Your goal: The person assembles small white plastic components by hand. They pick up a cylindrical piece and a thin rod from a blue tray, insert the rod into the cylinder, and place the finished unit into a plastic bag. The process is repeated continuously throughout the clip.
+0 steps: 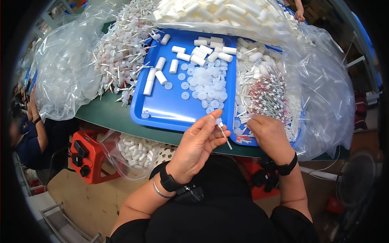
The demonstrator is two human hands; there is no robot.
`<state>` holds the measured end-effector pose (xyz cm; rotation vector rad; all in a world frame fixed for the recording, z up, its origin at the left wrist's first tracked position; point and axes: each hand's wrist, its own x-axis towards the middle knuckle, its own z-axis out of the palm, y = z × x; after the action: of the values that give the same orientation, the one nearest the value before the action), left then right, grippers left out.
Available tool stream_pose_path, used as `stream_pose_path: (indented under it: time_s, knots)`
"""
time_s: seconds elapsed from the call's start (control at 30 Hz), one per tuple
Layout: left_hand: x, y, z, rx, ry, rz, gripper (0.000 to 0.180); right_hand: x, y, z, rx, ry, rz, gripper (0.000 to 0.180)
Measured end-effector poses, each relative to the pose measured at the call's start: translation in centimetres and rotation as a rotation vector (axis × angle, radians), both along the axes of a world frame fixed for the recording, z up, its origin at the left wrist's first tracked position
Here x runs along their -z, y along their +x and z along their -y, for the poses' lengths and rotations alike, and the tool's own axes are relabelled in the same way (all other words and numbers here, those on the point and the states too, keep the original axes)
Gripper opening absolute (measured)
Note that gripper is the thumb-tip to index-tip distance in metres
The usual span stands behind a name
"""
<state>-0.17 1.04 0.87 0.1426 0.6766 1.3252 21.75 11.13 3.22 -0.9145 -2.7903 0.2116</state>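
My left hand (195, 141) is raised in front of the blue tray (164, 107). Its thumb and forefinger pinch a thin white stick (225, 135) with a small white piece at its upper end. In the right part of the tray lie a heap of translucent white discs (210, 85) and several white foam-like cylinders (198, 52). My right hand (269, 133) reaches into a second blue tray (298, 142) at the right. Its fingers are bent together among white sticks (244, 117); whether they grip one is hidden. Behind them lie small red-and-white parts with thin stems (265, 95).
A pile of stick-and-disc pieces (117, 52) lies left of the trays. A plastic bag of white cylinders (227, 12) stands at the back. Clear plastic bags (67, 69) flank the green table (109, 111). Below are a red stool (91, 156) and another bag of white pieces (135, 152).
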Motion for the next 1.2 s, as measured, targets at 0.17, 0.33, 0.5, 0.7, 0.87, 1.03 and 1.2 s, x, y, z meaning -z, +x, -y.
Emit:
stream_pose_path:
  time_s: [0.17,0.33,0.5,0.7,0.87,1.03,1.2]
  knots:
    - [-0.4,0.1,-0.3,-0.042,-0.002,-0.017,0.042,-0.6,0.1,0.0,-0.015,-0.044,0.026,0.004]
    - [-0.2,0.2,-0.6,-0.072,-0.009,-0.044,0.035,-1.6,-0.6,1.1,0.041,-0.205,-0.277,0.010]
    - [-0.5,0.2,-0.7,-0.141,0.016,-0.041,0.034,-1.9,-1.5,2.2,0.021,-0.259,-0.379,0.013]
    - [-0.8,0.2,-0.8,-0.163,0.008,-0.046,0.038,-2.1,-1.9,2.4,0.009,-0.180,-0.383,0.013]
    - [-0.5,0.2,-0.7,-0.171,0.010,-0.044,0.037,-1.6,-2.7,2.1,-0.053,-0.040,-0.431,0.013]
    - [-0.2,0.4,-0.4,-0.135,0.039,-0.049,0.040,-1.6,-4.0,2.6,0.042,-0.324,-0.497,0.006]
    - [0.1,-0.1,-0.1,-0.145,0.120,-0.192,0.043,-3.3,-5.9,1.9,0.314,-1.415,-0.612,0.016]
